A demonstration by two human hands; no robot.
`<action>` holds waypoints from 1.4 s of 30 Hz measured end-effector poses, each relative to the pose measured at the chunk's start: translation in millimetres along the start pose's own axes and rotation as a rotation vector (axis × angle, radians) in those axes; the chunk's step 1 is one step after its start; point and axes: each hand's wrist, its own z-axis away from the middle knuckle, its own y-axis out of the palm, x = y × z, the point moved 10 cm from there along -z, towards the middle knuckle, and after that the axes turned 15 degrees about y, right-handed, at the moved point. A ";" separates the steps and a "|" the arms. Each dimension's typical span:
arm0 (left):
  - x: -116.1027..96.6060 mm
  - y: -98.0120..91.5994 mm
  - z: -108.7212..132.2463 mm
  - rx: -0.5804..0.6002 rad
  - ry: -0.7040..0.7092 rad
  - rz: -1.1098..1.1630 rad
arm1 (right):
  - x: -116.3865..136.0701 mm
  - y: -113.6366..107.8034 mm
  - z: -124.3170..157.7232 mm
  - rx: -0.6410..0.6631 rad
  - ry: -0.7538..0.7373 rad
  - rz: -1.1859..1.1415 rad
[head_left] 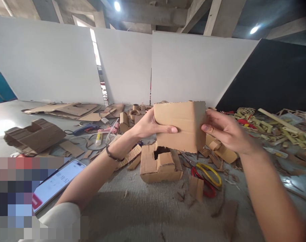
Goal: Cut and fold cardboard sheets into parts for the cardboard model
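Left hand (pixel 153 121) grips folded cardboard panel (pixel 176 124) by its left side: thumb across the front face, other fingers hidden behind. Right hand (pixel 225 132) holds the right edge, thumb at the rim; I can't see those fingertips, they're behind it. So the panel is between both hands, lower edge masking the rear of a notched cardboard box (pixel 153 171); can't tell if they touch. Right of that, red-and-yellow-handled scissors (pixel 219 174), blades hard to make out. Lower left, pixelation and forearm cut off my view of phone (pixel 60 179).
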 end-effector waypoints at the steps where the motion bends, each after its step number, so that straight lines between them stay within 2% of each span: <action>1: 1.2 -0.4 0.0 0.013 0.006 -0.023 | -2.9 0.4 -1.0 0.011 0.012 -0.003; 3: 2.6 -7.2 -0.6 -0.017 0.019 -0.137 | -10.9 1.4 -4.2 0.025 0.053 0.007; 6: -2.3 -21.0 0.5 -0.145 0.016 -0.328 | -20.1 8.2 -6.5 0.055 0.119 0.002; 8: -10.3 -17.4 4.6 -0.154 0.002 -0.339 | -19.2 16.3 0.7 0.057 0.135 -0.027; 10: -21.9 -4.7 14.9 -0.083 -0.017 -0.301 | -17.2 25.9 19.0 0.010 0.156 0.003; 12: -32.2 7.2 37.2 0.019 -0.098 -0.353 | -16.5 41.5 48.6 -0.020 0.176 0.112; 14: -46.5 13.9 67.9 0.107 -0.159 -0.529 | -18.4 60.4 84.3 -0.036 0.174 0.309; 16: -61.3 17.4 102.9 0.170 -0.207 -0.756 | -16.6 71.2 119.7 -0.132 0.093 0.478; 18: -72.3 28.9 137.2 0.253 -0.208 -0.863 | -22.0 82.4 147.2 -0.197 0.043 0.595; 21: -76.6 37.6 179.3 0.222 -0.203 -0.908 | -44.2 100.5 164.4 -0.187 0.080 0.619; 23: -67.5 39.1 198.5 0.158 -0.224 -0.904 | -58.7 113.6 164.2 -0.145 0.120 0.588; 26: -44.7 37.4 215.7 0.007 -0.296 -0.811 | -68.5 122.9 160.1 -0.162 0.142 0.508; 28: -32.1 37.5 222.6 -0.069 -0.345 -0.756 | -68.9 124.8 159.6 -0.187 0.137 0.443; 30: -29.4 39.5 225.4 -0.103 -0.340 -0.759 | -66.9 126.1 161.4 -0.196 0.124 0.394; 35: -45.3 40.3 226.5 -0.110 -0.258 -0.845 | -53.2 120.0 168.2 -0.226 0.039 0.363; 39: -68.5 26.7 214.7 -0.249 -0.141 -0.754 | -33.6 96.3 169.1 -0.273 -0.066 0.283; 42: -76.9 8.2 193.3 -0.356 -0.120 -0.614 | -27.4 68.8 158.2 -0.302 0.001 0.186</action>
